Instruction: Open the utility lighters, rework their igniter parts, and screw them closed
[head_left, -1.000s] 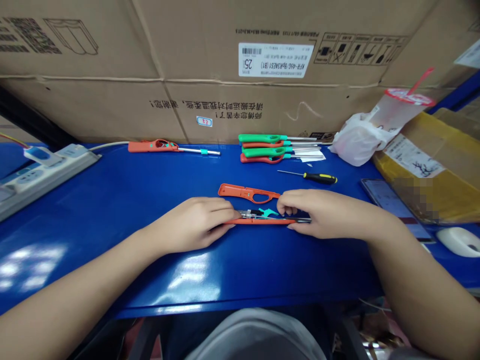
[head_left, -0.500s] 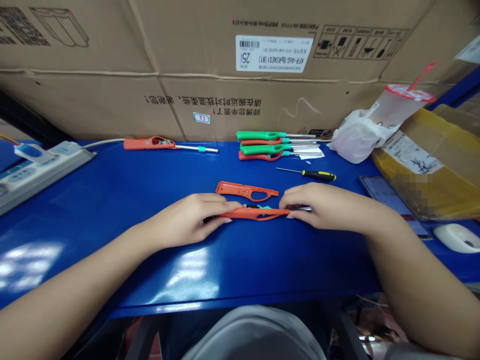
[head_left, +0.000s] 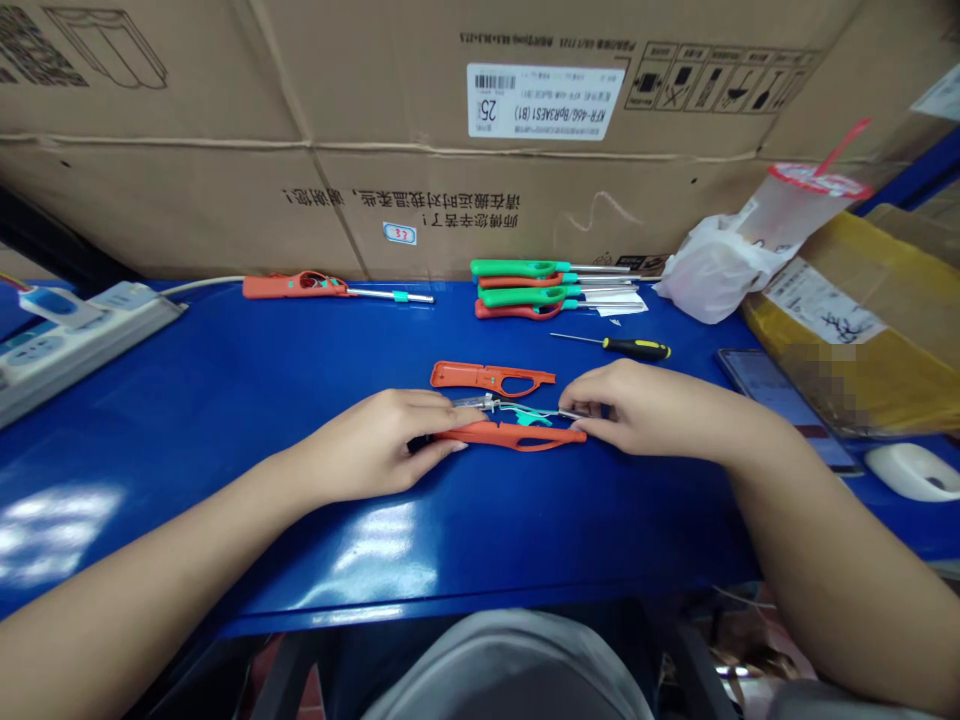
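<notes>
My left hand [head_left: 382,445] is closed on the near orange casing half of a lighter [head_left: 499,434], fingers over its wide end. Above that half, the lighter's inner parts are lifted out: a clear fuel tank [head_left: 472,402] by my left fingertips, thin wires, and a teal trigger [head_left: 534,418]. My right hand [head_left: 641,408] pinches the end of the metal tube [head_left: 568,413], most of which its fingers hide. Just beyond both hands lies the other orange casing half [head_left: 469,375], hollow side up, touched by neither hand.
Several green and orange lighters [head_left: 517,296] lie at the back, with a partly opened orange lighter [head_left: 300,286] to their left. A screwdriver [head_left: 637,348], a phone [head_left: 780,405] and a white mouse [head_left: 911,472] are on the right. A power strip [head_left: 97,325] stands left; a cardboard box [head_left: 390,110] walls the back.
The metal tube and inner parts have come up and away from the near casing half, exposing the tank and wires. That half has tilted slightly toward me.
</notes>
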